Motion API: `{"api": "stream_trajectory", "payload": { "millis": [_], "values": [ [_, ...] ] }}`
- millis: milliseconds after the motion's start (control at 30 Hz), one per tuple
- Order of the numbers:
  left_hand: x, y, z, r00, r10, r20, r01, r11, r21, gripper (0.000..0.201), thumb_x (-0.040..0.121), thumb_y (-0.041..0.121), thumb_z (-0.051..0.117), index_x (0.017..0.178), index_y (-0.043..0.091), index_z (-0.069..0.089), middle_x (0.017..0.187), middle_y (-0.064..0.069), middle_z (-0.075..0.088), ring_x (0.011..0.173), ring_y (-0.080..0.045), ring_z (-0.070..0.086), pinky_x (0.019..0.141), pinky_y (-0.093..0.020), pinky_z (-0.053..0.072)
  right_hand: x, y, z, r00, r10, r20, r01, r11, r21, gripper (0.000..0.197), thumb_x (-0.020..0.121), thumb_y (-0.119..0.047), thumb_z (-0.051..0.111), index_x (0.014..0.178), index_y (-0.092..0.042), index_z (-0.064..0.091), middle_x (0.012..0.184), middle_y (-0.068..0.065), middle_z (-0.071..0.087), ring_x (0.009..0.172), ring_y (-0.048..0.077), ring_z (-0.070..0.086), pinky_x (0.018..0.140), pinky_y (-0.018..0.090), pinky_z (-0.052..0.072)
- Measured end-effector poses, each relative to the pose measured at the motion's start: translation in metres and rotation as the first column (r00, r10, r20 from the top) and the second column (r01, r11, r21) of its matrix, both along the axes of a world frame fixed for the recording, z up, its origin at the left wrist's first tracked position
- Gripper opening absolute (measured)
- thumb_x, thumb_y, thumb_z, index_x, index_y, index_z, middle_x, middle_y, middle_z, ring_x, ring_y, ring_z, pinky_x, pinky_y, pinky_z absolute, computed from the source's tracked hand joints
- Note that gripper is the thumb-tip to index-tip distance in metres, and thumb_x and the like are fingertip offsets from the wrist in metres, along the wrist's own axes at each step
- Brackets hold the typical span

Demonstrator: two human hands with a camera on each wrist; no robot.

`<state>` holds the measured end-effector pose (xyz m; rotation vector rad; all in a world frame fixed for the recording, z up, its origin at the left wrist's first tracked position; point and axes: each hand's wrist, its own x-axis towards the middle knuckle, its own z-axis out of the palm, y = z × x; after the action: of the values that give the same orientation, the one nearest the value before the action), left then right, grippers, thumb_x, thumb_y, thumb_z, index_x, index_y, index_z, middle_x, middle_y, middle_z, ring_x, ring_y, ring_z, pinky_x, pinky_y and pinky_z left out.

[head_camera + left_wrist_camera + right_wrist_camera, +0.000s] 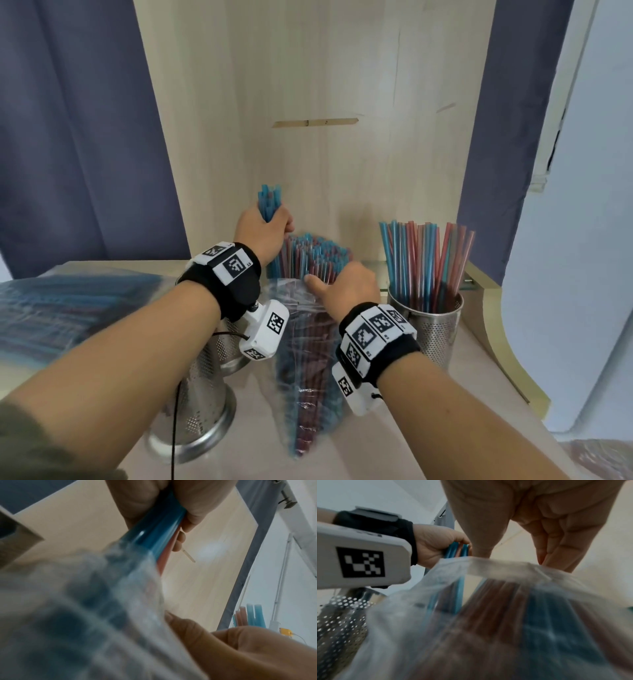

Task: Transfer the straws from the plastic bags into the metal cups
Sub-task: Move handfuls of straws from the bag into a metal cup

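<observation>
A clear plastic bag (pixel 308 363) of blue and red straws stands tilted at the table's middle, its mouth open toward the wall. My left hand (pixel 270 224) grips a small bunch of mostly blue straws (pixel 269 200), lifted above the bag's mouth; the same bunch (pixel 154 538) shows in the left wrist view. My right hand (pixel 337 279) holds the bag's mouth, thumb on one side and fingers (pixel 556 545) on the rim (pixel 488 565). On the right, a perforated metal cup (pixel 431 329) holds several straws. Two more metal cups (pixel 198 404) stand under my left forearm.
Another flat bag of straws (pixel 68 308) lies at the table's left. A wooden panel (pixel 325 102) rises right behind the bag. The table's curved edge (pixel 507 342) runs close to the right cup.
</observation>
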<state>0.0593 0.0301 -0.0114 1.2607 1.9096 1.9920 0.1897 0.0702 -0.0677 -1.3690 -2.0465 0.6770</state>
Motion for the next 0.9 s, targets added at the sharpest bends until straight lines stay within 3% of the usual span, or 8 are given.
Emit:
{"api": "stream_trajectory", "payload": {
  "millis": [100, 267, 367, 533, 633, 800, 900],
  "values": [
    [-0.004, -0.003, 0.007, 1.0, -0.005, -0.023, 0.007, 0.997, 0.07, 0.021, 0.098, 0.018, 0.051, 0.078, 0.017, 0.056, 0.07, 0.002, 0.061, 0.067, -0.014, 0.059, 0.074, -0.034, 0.054, -0.006, 0.006, 0.001, 1.0, 0.007, 0.028, -0.007, 1.0, -0.008, 0.061, 0.077, -0.064, 0.069, 0.06, -0.011, 0.045, 0.058, 0.003, 0.051, 0.048, 0.015, 0.046, 0.04, 0.026, 0.032],
    [-0.009, -0.005, 0.019, 0.996, 0.01, -0.091, 0.005, 0.987, 0.161, 0.016, 0.098, 0.021, 0.051, 0.082, 0.018, 0.054, 0.069, 0.003, 0.059, 0.066, -0.014, 0.058, 0.071, -0.034, 0.052, -0.016, 0.013, 0.005, 0.981, 0.033, 0.193, -0.036, 0.999, 0.012, 0.06, 0.077, -0.061, 0.072, 0.059, -0.012, 0.042, 0.057, 0.001, 0.047, 0.049, 0.014, 0.044, 0.041, 0.026, 0.034],
    [-0.011, -0.008, 0.029, 0.993, 0.034, -0.113, -0.008, 0.976, 0.218, 0.012, 0.098, 0.022, 0.052, 0.087, 0.017, 0.054, 0.071, 0.005, 0.06, 0.065, -0.012, 0.057, 0.067, -0.026, 0.051, -0.014, 0.019, 0.006, 0.98, 0.063, 0.19, -0.055, 0.997, -0.046, 0.05, 0.082, -0.049, 0.073, 0.063, -0.011, 0.047, 0.058, 0.001, 0.051, 0.049, 0.016, 0.049, 0.043, 0.025, 0.037],
    [-0.009, -0.017, 0.049, 0.99, 0.075, -0.119, -0.034, 0.95, 0.311, 0.007, 0.098, 0.019, 0.051, 0.093, 0.014, 0.052, 0.072, 0.005, 0.059, 0.057, 0.002, 0.055, 0.06, -0.011, 0.046, -0.007, 0.028, 0.011, 0.996, 0.069, 0.06, -0.06, 0.989, -0.131, 0.046, 0.087, -0.042, 0.069, 0.061, -0.01, 0.048, 0.055, 0.003, 0.048, 0.046, 0.017, 0.045, 0.043, 0.025, 0.034],
    [-0.006, -0.025, 0.058, 0.99, 0.082, -0.115, -0.035, 0.93, 0.367, 0.006, 0.099, 0.017, 0.05, 0.093, 0.017, 0.05, 0.074, 0.004, 0.059, 0.058, 0.005, 0.055, 0.064, -0.01, 0.047, -0.008, 0.031, 0.018, 0.995, 0.043, -0.085, -0.056, 0.986, -0.16, 0.039, 0.09, -0.04, 0.066, 0.07, -0.009, 0.052, 0.058, 0.003, 0.05, 0.049, 0.018, 0.047, 0.043, 0.025, 0.033],
    [-0.005, -0.038, 0.066, 0.99, 0.097, -0.104, -0.044, 0.906, 0.42, 0.004, 0.099, 0.02, 0.05, 0.098, 0.017, 0.051, 0.074, 0.007, 0.059, 0.065, 0.0, 0.059, 0.071, -0.017, 0.05, -0.017, 0.034, 0.029, 0.951, 0.078, -0.299, -0.121, 0.985, -0.126, 0.038, 0.095, -0.028, 0.059, 0.064, -0.011, 0.045, 0.062, 0.004, 0.048, 0.052, 0.019, 0.045, 0.049, 0.027, 0.033],
    [-0.004, -0.044, 0.07, 0.991, 0.099, -0.093, -0.046, 0.89, 0.454, 0.006, 0.099, 0.018, 0.05, 0.101, 0.012, 0.051, 0.074, 0.006, 0.058, 0.065, -0.001, 0.059, 0.069, -0.015, 0.05, -0.02, 0.03, 0.031, 0.895, 0.1, -0.434, -0.16, 0.982, -0.104, 0.022, 0.095, -0.025, 0.059, 0.087, -0.004, 0.06, 0.078, 0.008, 0.057, 0.068, 0.024, 0.054, 0.062, 0.028, 0.04]
  ]
}}
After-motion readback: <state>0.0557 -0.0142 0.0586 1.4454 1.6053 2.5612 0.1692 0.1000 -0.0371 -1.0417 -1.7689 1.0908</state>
